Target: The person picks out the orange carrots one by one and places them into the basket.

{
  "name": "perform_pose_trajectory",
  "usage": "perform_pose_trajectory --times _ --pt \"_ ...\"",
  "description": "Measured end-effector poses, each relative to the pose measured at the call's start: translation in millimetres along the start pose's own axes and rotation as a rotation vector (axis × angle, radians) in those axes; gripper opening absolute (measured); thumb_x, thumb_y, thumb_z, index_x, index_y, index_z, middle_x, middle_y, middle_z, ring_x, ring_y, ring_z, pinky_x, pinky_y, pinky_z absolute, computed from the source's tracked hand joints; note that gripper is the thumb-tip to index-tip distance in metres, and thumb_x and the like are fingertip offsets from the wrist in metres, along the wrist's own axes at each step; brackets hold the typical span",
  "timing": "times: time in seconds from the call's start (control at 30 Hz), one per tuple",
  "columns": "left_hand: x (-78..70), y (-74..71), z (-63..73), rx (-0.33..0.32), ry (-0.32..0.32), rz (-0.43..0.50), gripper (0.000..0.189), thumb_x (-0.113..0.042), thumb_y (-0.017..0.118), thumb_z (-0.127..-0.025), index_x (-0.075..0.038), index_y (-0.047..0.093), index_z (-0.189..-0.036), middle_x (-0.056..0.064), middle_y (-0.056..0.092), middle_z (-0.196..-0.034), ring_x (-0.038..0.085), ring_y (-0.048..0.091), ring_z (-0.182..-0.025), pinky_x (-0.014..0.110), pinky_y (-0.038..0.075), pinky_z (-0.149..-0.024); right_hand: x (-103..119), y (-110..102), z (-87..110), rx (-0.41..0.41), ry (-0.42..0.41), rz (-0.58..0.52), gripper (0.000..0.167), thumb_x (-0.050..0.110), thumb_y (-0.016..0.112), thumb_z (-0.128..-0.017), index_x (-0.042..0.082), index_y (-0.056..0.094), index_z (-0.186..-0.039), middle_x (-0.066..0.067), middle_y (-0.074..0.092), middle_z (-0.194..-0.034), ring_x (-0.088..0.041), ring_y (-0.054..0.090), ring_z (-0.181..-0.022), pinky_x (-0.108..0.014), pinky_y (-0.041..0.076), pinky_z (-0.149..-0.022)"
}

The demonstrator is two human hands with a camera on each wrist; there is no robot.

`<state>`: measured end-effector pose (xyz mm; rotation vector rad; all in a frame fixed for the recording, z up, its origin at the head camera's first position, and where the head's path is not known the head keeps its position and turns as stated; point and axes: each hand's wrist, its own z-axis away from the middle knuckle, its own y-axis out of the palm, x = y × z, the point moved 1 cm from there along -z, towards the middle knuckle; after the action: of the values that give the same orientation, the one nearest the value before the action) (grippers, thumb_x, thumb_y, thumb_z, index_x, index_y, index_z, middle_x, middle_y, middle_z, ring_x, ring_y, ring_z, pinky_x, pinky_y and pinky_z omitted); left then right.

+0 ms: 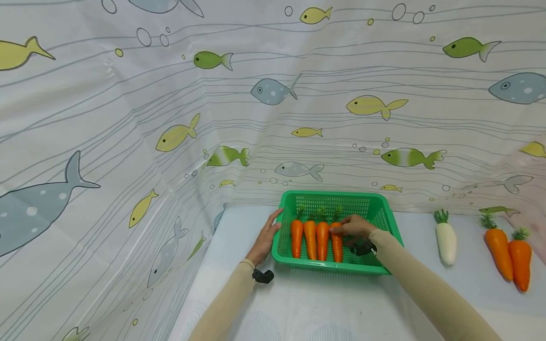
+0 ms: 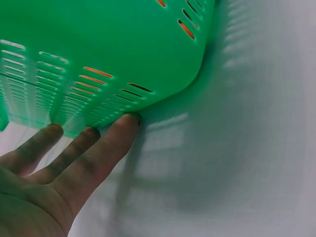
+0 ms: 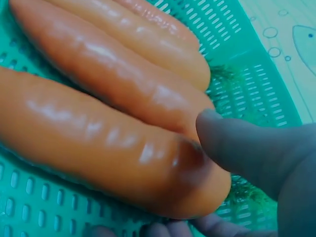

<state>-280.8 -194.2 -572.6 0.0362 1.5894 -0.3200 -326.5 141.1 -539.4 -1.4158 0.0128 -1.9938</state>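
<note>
A green plastic basket [image 1: 330, 266] holds several orange carrots [image 1: 322, 241] with green leafy tops, lying side by side in its left and middle part. My right hand [image 1: 357, 228] reaches in from the right and grips the upper end of the rightmost carrot [image 3: 98, 140]. In the right wrist view, the thumb [image 3: 242, 148] lies on one side of that carrot and fingertips show beneath the other. On the outside, my left hand [image 1: 265, 241] touches the basket's left side. Its fingers [image 2: 94, 158] are extended against the slotted wall in the left wrist view.
To the basket's right, a white radish [image 1: 446, 242] lies on the white table [image 1: 298, 303]. Farther right are two more carrots [image 1: 498, 253], close together. A fish-patterned sheet [image 1: 332, 142] rises behind the basket and along the left.
</note>
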Motion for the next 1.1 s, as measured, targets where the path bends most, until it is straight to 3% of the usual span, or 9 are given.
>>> perform_pose_trajectory --times 0.2,0.3,0.47,0.6,0.77,0.97,1.1 --pt "0.1 2.4 -0.7 0.000 -0.004 0.005 0.051 -0.039 0.041 -0.115 -0.046 0.032 -0.164 0.002 0.016 -0.179 0.036 0.016 -0.164 0.069 0.018 -0.127 4.5 -7.7 8.5 -0.038 0.008 0.083 0.083 0.036 0.071 -0.102 -0.019 0.036 -0.152 -0.043 0.042 -0.152 -0.056 0.055 -0.133 -0.049 0.064 -0.085" --pt "0.9 2.9 0.5 -0.001 -0.005 0.007 0.050 -0.040 0.041 -0.115 -0.047 0.033 -0.164 0.002 0.016 -0.179 0.036 0.017 -0.164 0.069 0.018 -0.127 5.3 -13.0 12.4 -0.113 -0.008 0.213 0.088 0.042 0.073 -0.099 -0.019 0.038 -0.152 -0.043 0.044 -0.152 -0.054 0.060 -0.127 -0.052 0.062 -0.089" --pt "2.4 2.7 2.8 -0.002 -0.020 0.016 0.049 -0.042 0.041 -0.114 -0.050 0.034 -0.162 0.000 0.015 -0.179 0.035 0.016 -0.164 0.069 0.018 -0.127 8.5 -25.0 21.6 -0.252 -0.106 0.391 0.085 0.045 0.073 -0.098 -0.017 0.046 -0.149 -0.040 0.053 -0.147 -0.053 0.059 -0.126 -0.058 0.056 -0.097" --pt "1.7 3.7 3.5 -0.005 -0.026 0.015 0.049 -0.043 0.042 -0.114 -0.050 0.034 -0.162 -0.001 0.015 -0.179 0.034 0.014 -0.165 0.069 0.016 -0.127 13.4 -42.5 38.9 -0.306 -0.198 0.370 0.073 0.041 0.069 -0.103 -0.014 0.052 -0.147 -0.036 0.056 -0.146 -0.052 0.058 -0.129 -0.055 0.057 -0.097" --pt "0.4 2.6 3.7 -0.005 -0.027 0.014 0.049 -0.044 0.043 -0.113 -0.051 0.035 -0.162 -0.001 0.015 -0.179 0.034 0.014 -0.165 0.069 0.016 -0.127 12.3 -74.4 63.7 -0.372 -0.239 0.317 0.066 0.040 0.065 -0.106 -0.012 0.055 -0.145 -0.035 0.059 -0.143 -0.048 0.066 -0.120 -0.049 0.060 -0.091" --pt "1.3 -0.1 0.3 -0.011 -0.021 0.010 0.049 -0.045 0.043 -0.113 -0.051 0.035 -0.162 -0.002 0.015 -0.179 0.034 0.013 -0.165 0.070 0.014 -0.128 -7.8 -125.5 88.5 -0.469 -0.207 0.281 0.067 0.039 0.060 -0.109 -0.016 0.052 -0.145 -0.041 0.057 -0.140 -0.037 0.076 -0.099 -0.046 0.064 -0.083" --pt "0.6 -0.2 -0.6 -0.010 -0.020 0.006 0.049 -0.044 0.043 -0.114 -0.051 0.034 -0.162 -0.003 0.016 -0.179 0.033 0.013 -0.165 0.069 0.014 -0.128 -30.0 -159.6 106.0 -0.522 -0.145 0.341 0.068 0.040 0.057 -0.109 -0.020 0.050 -0.143 -0.045 0.056 -0.137 -0.044 0.074 -0.099 -0.052 0.062 -0.083"
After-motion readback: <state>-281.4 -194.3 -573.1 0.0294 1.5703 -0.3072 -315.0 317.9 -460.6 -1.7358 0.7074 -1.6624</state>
